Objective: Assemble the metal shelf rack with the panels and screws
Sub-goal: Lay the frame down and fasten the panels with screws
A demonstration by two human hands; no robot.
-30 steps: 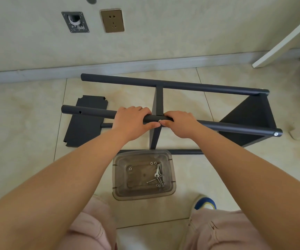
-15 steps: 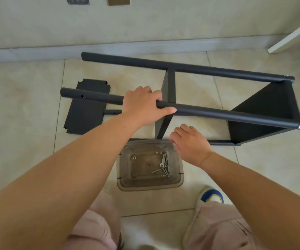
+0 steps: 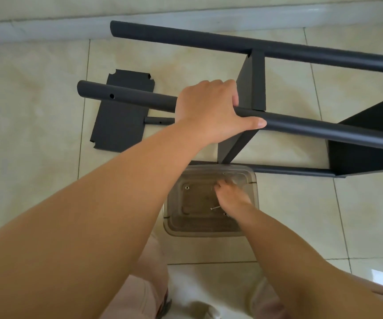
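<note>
The half-built shelf rack (image 3: 278, 125) lies on its side on the tiled floor (image 3: 36, 100), filling the view from centre out to three o'clock. Its near upper tube (image 3: 140, 101) runs from nine o'clock toward three, and a second tube (image 3: 209, 41) runs parallel at twelve o'clock by the skirting board. A middle panel (image 3: 252, 81) stands on edge between them, and an end panel (image 3: 370, 139) closes the frame at three o'clock.

The left hand (image 3: 211, 111) wraps over the near tube just left of the middle panel, fingers curled over the far side and thumb laid along the tube. The painted steel looks stiff and fairly light, but smooth enough to roll in the palm, so a hold close to a panel joint probably steadies it best.

At six o'clock, touching the rack's bottom rail (image 3: 289, 170), sits a clear plastic tub (image 3: 186, 226) with a few loose screws (image 3: 216, 207). The right hand (image 3: 232, 199) reaches down into it, fingertips among the screws; whether it has pinched one I cannot tell. The screws are small and slick, likely to slip.

At nine o'clock a spare panel (image 3: 119, 125) lies flat under the tube's open end, with a short tube stub (image 3: 158, 120) beside it. The tub crowds the bottom rail.
</note>
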